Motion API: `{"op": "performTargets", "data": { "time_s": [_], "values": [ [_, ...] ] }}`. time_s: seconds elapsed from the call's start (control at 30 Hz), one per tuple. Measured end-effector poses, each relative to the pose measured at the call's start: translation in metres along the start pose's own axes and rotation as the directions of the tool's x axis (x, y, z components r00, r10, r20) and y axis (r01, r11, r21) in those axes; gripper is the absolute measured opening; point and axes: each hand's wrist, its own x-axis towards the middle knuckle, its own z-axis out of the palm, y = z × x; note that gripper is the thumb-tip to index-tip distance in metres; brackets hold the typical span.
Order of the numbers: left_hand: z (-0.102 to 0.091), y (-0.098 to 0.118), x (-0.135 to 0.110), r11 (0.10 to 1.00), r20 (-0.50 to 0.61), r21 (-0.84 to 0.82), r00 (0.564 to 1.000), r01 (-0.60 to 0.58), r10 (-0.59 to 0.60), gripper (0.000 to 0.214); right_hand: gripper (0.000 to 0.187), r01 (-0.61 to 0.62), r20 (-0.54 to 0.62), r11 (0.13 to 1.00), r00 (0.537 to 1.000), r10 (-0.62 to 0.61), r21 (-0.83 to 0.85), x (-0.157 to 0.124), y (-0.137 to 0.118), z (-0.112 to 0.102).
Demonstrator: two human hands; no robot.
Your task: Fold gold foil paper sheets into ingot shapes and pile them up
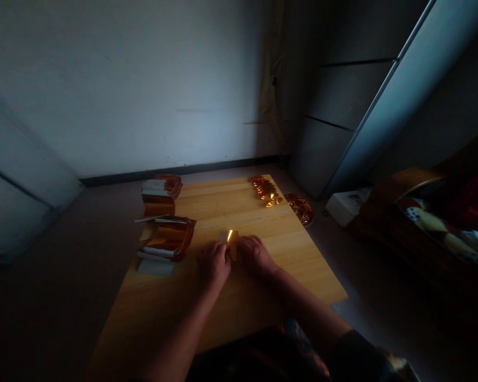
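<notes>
Centre of the desk (pixel 223 199), one item: gold-foil paper slip (pixel 231 244), pinched between my half-closed left hand (pixel 214 265) and right hand (pixel 255 257), best kept close and steady; foil paper stacks (pixel 165 241) at ten o'clock.

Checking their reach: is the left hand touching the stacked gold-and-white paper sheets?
No, the left hand is at a small folded gold paper, apart from the stacked gold-and-white paper sheets.
</notes>
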Motion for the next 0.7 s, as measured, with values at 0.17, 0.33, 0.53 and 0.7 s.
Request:
{"op": "performTargets", "data": {
  "time_s": [0.17, 0.33, 0.53, 0.7],
  "values": [
    [0.002, -0.003, -0.001, 0.999, 0.020, 0.045, 1.000, -0.012, 0.011, 0.013, 0.048, -0.006, -0.057, 0.977, 0.998, 0.019, 0.213, 0.001, -0.007, 0.002],
    [0.008, -0.004, -0.003, 0.996, 0.000, 0.085, 1.000, -0.025, 0.026, 0.013, 0.051, -0.024, -0.087, 0.949, 0.995, 0.054, 0.313, 0.006, -0.008, 0.008],
    [0.006, -0.010, -0.003, 0.997, 0.019, 0.001, 0.996, -0.082, 0.082, 0.017, 0.035, 0.013, -0.039, 0.994, 0.999, -0.009, 0.109, 0.008, -0.005, 0.003],
    [0.004, -0.024, -0.005, 0.981, 0.061, -0.099, 0.983, -0.167, 0.173, 0.023, 0.018, 0.102, 0.036, 0.994, 0.994, -0.100, -0.041, 0.006, -0.003, -0.006]
  ]
}}
